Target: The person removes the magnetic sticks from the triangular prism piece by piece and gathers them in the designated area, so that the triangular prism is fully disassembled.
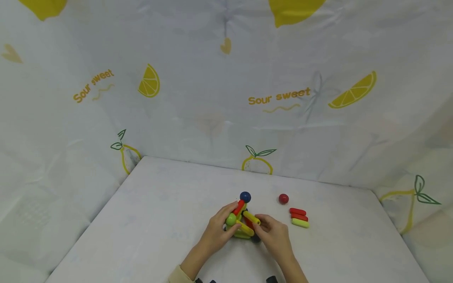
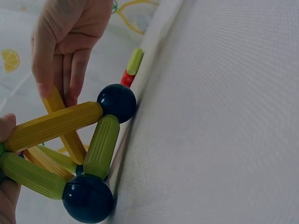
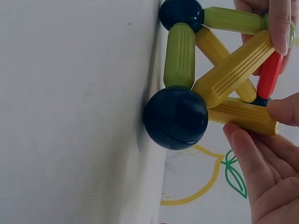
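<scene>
A frame of ribbed magnetic sticks (image 2: 56, 126) joined by balls stands on the table, with dark blue balls (image 3: 175, 118) at its lower corners. My left hand (image 1: 216, 232) grips its left side by a light green ball (image 1: 231, 219); in the right wrist view a finger lies on the end of a slanting yellow stick (image 3: 236, 70). Between thumb and fingertips, my right hand (image 1: 276, 236) pinches a yellow stick (image 3: 245, 116), whose far end points into the frame. Whether that end touches a ball is hard to tell. A red stick (image 1: 238, 207) leads up to a blue ball (image 1: 245, 197).
A loose red ball (image 1: 283, 199) lies behind and to the right of the frame. Two red sticks (image 1: 298, 214) and a light green stick (image 1: 300, 223) lie side by side at the right. White lemon-printed cloth (image 1: 212, 129) hangs behind the white table (image 1: 148, 220).
</scene>
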{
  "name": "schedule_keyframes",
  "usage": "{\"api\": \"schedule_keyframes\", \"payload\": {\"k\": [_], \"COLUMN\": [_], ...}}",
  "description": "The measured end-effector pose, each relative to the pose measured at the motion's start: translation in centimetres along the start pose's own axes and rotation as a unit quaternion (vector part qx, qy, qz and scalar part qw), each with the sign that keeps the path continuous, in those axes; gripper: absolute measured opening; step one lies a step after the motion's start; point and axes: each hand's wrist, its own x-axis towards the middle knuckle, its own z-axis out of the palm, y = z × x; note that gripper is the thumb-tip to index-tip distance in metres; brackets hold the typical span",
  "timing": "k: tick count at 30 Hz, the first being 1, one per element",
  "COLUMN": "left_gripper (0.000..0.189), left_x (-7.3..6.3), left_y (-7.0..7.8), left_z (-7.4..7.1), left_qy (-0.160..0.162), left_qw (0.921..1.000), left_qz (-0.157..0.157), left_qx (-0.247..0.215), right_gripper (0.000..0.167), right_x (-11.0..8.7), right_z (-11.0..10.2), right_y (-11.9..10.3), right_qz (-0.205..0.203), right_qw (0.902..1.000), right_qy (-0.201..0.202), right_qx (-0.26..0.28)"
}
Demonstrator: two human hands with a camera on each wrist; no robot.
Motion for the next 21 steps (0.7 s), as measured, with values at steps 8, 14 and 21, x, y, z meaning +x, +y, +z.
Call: {"api": "schedule_keyframes", "payload": {"k": [8,14,21], "left_gripper": [0.056,0.057,0.056], "left_x": [0.1,0.2,0.2], "left_y": [-0.1,-0.4,-1.1], "left_z": [-0.2,-0.5,-1.3], "left_qy": [-0.008,-0.022,-0.049], "left_qw": [0.9999,0.9996,0.9960], "left_qz": [-0.007,-0.014,-0.037], "left_qx": [0.006,-0.012,-0.065], "right_gripper": [0.021,0.021,0.021], "right_x": [0.4,0.7,1.0], "right_z": [-0.5,-0.8,-1.9], "right_y": [0.9,1.9,2.7], "right_qz": [0.052,0.081,0.103], "right_qw": [0.9985,0.9964,0.9924], "right_qy": [0.014,0.012,-0.016], "right_qx": [0.005,0.020,0.065]}}
